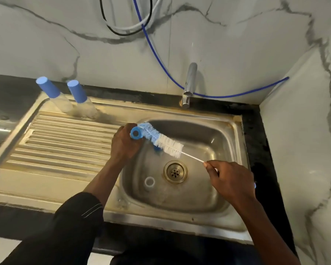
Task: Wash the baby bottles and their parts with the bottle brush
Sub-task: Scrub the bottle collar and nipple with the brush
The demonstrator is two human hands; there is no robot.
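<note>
Fingers (210,165) of the right hand (231,180) are pinched on the bottle brush (161,140) wire stem, above the basin. The left hand (122,144) is curled round a blue collar (136,133) at the sink's (235,131) left basin rim, bristles laid against it. Two capped bottles (78,92) are stood at the drainboard's back-left corner. A white ring (149,182) is left beside the drain (175,172). Washing is judged partway, with the ring pending.
</note>
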